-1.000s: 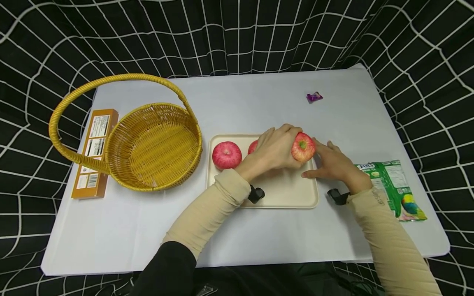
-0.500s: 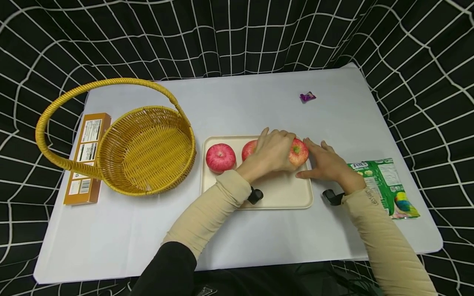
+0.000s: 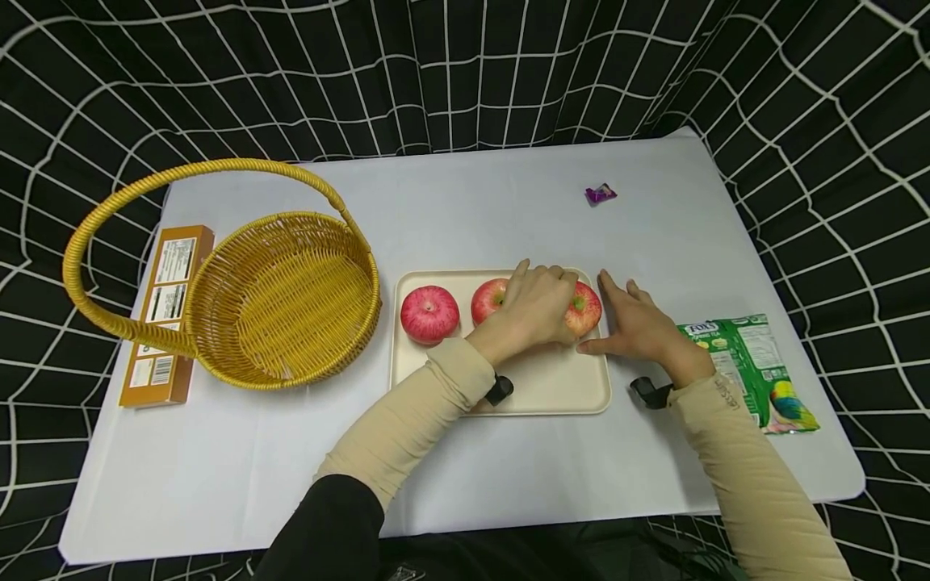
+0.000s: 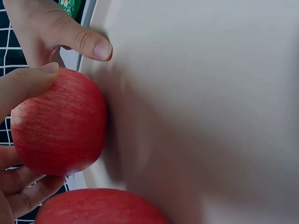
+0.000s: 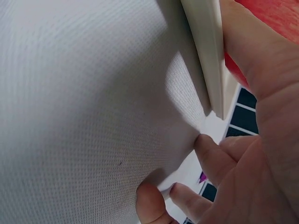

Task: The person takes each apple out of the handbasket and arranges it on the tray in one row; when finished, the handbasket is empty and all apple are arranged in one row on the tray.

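My left hand (image 3: pixel 534 307) grips a red apple (image 3: pixel 584 310) at the right end of a cream tray (image 3: pixel 559 387). In the left wrist view its thumb lies on one side of that apple (image 4: pixel 60 123) and its fingers on the other. A second apple (image 3: pixel 488 299) shows partly behind my left hand, in the tray's middle. A third, darker pink apple (image 3: pixel 430 315) sits at the tray's left end. Beside the tray's right rim is my right hand (image 3: pixel 639 327), fingers spread and holding nothing. Its thumb reaches over the rim near the gripped apple; its fingertips touch the white cloth (image 5: pixel 107 140).
A yellow wicker basket (image 3: pixel 363 343) with a tall handle stands left of the tray. An orange box (image 3: pixel 170 315) lies partly behind it. To the right is a green snack bag (image 3: pixel 763 363), partly under the right forearm. A small purple wrapped candy (image 3: pixel 601 194) lies towards the back.
The left hand has lowered the gripped apple towards the tray's right end. More of the middle apple shows now. The right hand stays beside the rim. The head view has shifted slightly.
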`<state>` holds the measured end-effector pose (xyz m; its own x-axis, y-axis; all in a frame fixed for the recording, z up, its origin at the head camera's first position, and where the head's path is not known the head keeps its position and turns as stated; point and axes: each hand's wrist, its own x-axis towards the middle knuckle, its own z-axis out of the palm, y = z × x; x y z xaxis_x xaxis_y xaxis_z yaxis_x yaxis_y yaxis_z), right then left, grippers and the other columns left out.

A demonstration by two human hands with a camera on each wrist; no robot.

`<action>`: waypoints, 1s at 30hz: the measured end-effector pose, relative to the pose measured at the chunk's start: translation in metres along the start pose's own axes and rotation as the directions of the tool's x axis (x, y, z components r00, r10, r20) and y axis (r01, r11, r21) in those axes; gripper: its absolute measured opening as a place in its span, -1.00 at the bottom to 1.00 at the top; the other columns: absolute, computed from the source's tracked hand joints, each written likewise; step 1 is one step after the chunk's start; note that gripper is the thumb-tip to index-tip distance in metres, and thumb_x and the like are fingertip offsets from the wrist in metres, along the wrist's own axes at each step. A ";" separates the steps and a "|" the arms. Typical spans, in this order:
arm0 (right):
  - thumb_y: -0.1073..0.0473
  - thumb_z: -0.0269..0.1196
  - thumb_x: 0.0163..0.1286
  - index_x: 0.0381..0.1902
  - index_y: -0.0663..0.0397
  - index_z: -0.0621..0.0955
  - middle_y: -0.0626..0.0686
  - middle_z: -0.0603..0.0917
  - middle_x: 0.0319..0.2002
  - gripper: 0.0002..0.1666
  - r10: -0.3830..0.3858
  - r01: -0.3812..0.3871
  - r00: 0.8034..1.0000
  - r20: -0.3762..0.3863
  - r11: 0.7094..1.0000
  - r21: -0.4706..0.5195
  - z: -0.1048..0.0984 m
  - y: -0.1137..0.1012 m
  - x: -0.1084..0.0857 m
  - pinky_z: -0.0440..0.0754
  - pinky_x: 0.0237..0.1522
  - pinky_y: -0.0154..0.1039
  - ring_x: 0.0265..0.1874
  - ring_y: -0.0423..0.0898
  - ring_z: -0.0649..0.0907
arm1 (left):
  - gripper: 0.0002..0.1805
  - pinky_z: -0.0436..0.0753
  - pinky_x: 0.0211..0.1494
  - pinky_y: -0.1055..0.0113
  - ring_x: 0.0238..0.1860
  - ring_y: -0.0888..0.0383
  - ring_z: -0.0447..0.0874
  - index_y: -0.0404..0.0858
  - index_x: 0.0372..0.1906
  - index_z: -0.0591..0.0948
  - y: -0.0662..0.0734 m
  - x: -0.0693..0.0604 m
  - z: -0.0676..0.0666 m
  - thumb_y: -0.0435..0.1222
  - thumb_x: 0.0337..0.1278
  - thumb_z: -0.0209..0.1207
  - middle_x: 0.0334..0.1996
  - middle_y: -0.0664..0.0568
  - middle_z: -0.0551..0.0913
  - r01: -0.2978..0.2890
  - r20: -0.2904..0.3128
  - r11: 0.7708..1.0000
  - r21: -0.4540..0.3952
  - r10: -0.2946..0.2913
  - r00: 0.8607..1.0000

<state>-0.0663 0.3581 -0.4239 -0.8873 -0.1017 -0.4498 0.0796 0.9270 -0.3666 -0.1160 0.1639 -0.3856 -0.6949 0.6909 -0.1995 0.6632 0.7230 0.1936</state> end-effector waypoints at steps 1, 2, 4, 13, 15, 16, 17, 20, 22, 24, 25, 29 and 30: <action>-0.39 0.53 0.04 0.67 0.24 -0.19 0.41 0.02 0.63 0.63 -0.001 0.001 1.000 0.001 1.000 0.001 0.000 0.000 0.000 0.13 0.47 0.56 0.57 0.61 -0.05 | -0.08 0.27 0.64 -0.14 0.26 0.01 0.65 -0.16 0.38 0.52 -0.001 0.000 0.000 0.21 -0.05 0.47 0.20 0.05 0.68 0.002 0.006 1.000 0.002 -0.002 1.000; -0.38 0.53 0.05 0.67 0.24 -0.18 0.40 0.02 0.63 0.62 -0.002 0.002 1.000 0.001 1.000 0.004 0.001 0.000 0.000 0.12 0.47 0.56 0.57 0.61 -0.06 | -0.10 0.28 0.64 -0.13 0.26 0.00 0.65 -0.16 0.38 0.52 -0.002 -0.001 0.000 0.22 -0.03 0.45 0.21 0.05 0.68 0.005 0.010 1.000 0.005 -0.005 1.000; -0.37 0.52 0.06 0.67 0.24 -0.17 0.39 0.02 0.64 0.60 -0.005 0.005 1.000 0.004 1.000 0.008 0.001 -0.001 0.000 0.09 0.48 0.56 0.58 0.60 -0.08 | -0.12 0.26 0.64 -0.13 0.27 -0.01 0.62 -0.16 0.37 0.53 -0.003 -0.002 -0.001 0.24 0.00 0.42 0.22 0.05 0.68 0.013 0.019 1.000 0.010 -0.013 1.000; -0.37 0.51 0.09 0.68 0.20 -0.13 0.34 0.00 0.66 0.56 -0.004 0.004 1.000 0.013 1.000 0.018 0.003 -0.003 0.001 0.04 0.49 0.56 0.59 0.58 -0.11 | -0.17 0.21 0.67 -0.13 0.31 -0.02 0.56 -0.12 0.34 0.56 -0.011 -0.007 -0.004 0.24 0.02 0.42 0.25 0.09 0.69 0.023 0.051 1.000 0.021 -0.024 0.998; -0.39 0.51 0.08 0.67 0.21 -0.13 0.33 0.00 0.66 0.57 -0.007 0.006 1.000 0.014 1.000 0.016 0.003 -0.003 0.002 0.03 0.49 0.56 0.59 0.59 -0.11 | -0.15 0.20 0.67 -0.12 0.32 -0.01 0.55 -0.12 0.38 0.54 -0.012 -0.008 -0.006 0.24 0.05 0.40 0.28 0.10 0.67 0.023 0.048 1.000 0.014 -0.024 0.999; -0.39 0.51 0.08 0.67 0.21 -0.13 0.34 0.00 0.66 0.57 -0.008 0.008 1.000 0.013 1.000 0.015 0.003 -0.003 0.002 0.04 0.49 0.56 0.58 0.59 -0.11 | -0.14 0.20 0.67 -0.12 0.32 -0.01 0.55 -0.12 0.39 0.53 -0.012 -0.009 -0.008 0.25 0.06 0.39 0.29 0.10 0.66 0.022 0.043 1.000 0.010 -0.022 0.999; -0.40 0.51 0.08 0.67 0.21 -0.13 0.34 0.00 0.66 0.58 -0.010 0.010 1.000 0.012 1.000 0.014 0.003 -0.003 0.002 0.03 0.49 0.56 0.58 0.59 -0.11 | -0.12 0.20 0.67 -0.11 0.32 -0.01 0.55 -0.12 0.41 0.51 -0.013 -0.010 -0.009 0.25 0.05 0.40 0.31 0.10 0.65 0.020 0.037 1.000 0.004 -0.020 0.999; -0.41 0.50 0.07 0.67 0.23 -0.13 0.36 0.01 0.65 0.58 -0.014 0.014 1.000 0.011 1.000 0.002 0.002 -0.003 0.002 0.05 0.49 0.56 0.57 0.61 -0.09 | -0.04 0.22 0.66 -0.07 0.34 0.01 0.53 -0.12 0.47 0.46 -0.015 -0.013 -0.014 0.27 0.01 0.42 0.39 0.10 0.60 0.017 0.006 0.999 -0.040 -0.017 1.000; -0.41 0.50 0.07 0.67 0.24 -0.12 0.37 0.02 0.65 0.58 -0.015 0.015 1.000 0.011 1.000 -0.002 0.001 -0.003 0.003 0.07 0.49 0.56 0.57 0.61 -0.08 | -0.01 0.27 0.64 0.01 0.35 0.05 0.52 -0.10 0.49 0.45 -0.018 -0.017 -0.017 0.27 -0.02 0.44 0.43 0.12 0.56 0.015 -0.021 0.996 -0.088 -0.017 1.000; -0.42 0.50 0.06 0.67 0.24 -0.13 0.37 0.01 0.64 0.59 -0.010 0.010 1.000 0.017 1.000 -0.004 0.001 -0.003 0.003 0.07 0.48 0.56 0.57 0.61 -0.09 | -0.02 0.35 0.59 0.08 0.35 0.08 0.51 -0.08 0.49 0.45 -0.021 -0.021 -0.020 0.27 -0.03 0.43 0.46 0.13 0.52 0.012 -0.049 0.990 -0.142 -0.019 0.999; -0.42 0.50 0.07 0.67 0.24 -0.13 0.37 0.01 0.64 0.59 -0.006 0.006 1.000 0.019 1.000 -0.003 0.001 -0.003 0.003 0.07 0.48 0.56 0.57 0.60 -0.09 | -0.03 0.38 0.57 0.11 0.36 0.09 0.50 -0.07 0.49 0.46 -0.023 -0.023 -0.021 0.27 -0.03 0.43 0.47 0.14 0.51 0.009 -0.063 0.985 -0.170 -0.020 0.998; -0.42 0.51 0.06 0.67 0.25 -0.13 0.38 0.01 0.64 0.60 0.006 -0.006 1.000 0.022 1.000 -0.003 0.000 -0.002 0.002 0.06 0.47 0.58 0.57 0.61 -0.10 | -0.05 0.39 0.58 0.15 0.46 0.11 0.44 -0.04 0.49 0.45 -0.030 -0.034 -0.028 0.26 0.01 0.41 0.49 0.15 0.48 -0.010 -0.107 0.967 -0.255 -0.018 0.994; -0.42 0.51 0.05 0.67 0.25 -0.13 0.38 0.02 0.64 0.60 0.007 -0.007 1.000 0.021 1.000 -0.003 0.000 -0.001 0.002 0.06 0.47 0.58 0.57 0.61 -0.10 | -0.06 0.41 0.58 0.15 0.48 0.11 0.43 -0.03 0.49 0.45 -0.032 -0.037 -0.029 0.26 0.01 0.41 0.49 0.15 0.48 -0.014 -0.122 0.961 -0.275 -0.021 0.992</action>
<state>-0.0682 0.3567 -0.4245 -0.8769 -0.1027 -0.4696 0.0846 0.9287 -0.3609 -0.1194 0.1148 -0.3564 -0.7373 0.6703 -0.0846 0.5706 0.6848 0.4533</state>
